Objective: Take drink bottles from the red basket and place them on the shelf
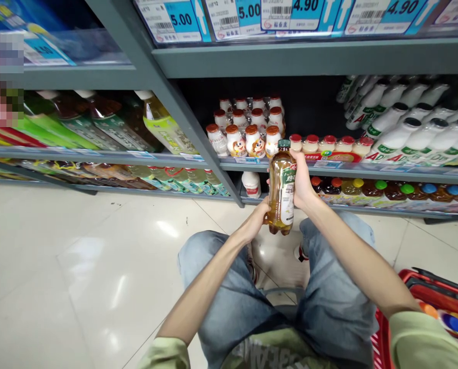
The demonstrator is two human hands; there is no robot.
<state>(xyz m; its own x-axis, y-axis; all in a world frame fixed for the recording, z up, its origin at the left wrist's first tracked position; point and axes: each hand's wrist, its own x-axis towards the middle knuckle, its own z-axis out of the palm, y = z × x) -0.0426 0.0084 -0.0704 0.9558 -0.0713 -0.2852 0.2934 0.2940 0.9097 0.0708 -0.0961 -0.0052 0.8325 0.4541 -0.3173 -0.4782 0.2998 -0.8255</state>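
Both hands (302, 180) wrapped round a bottle (278, 190) over a shiny tiled floor (98, 261), grey shelves (313, 59) of drinks (400, 138) right up front, red basket (383, 330) on the right.

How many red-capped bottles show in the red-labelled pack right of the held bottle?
5 red-capped bottles visible: the leftmost just above the right hand, three in the middle, and the rightmost beside the black-capped white bottles. More may be hidden behind the held bottle.
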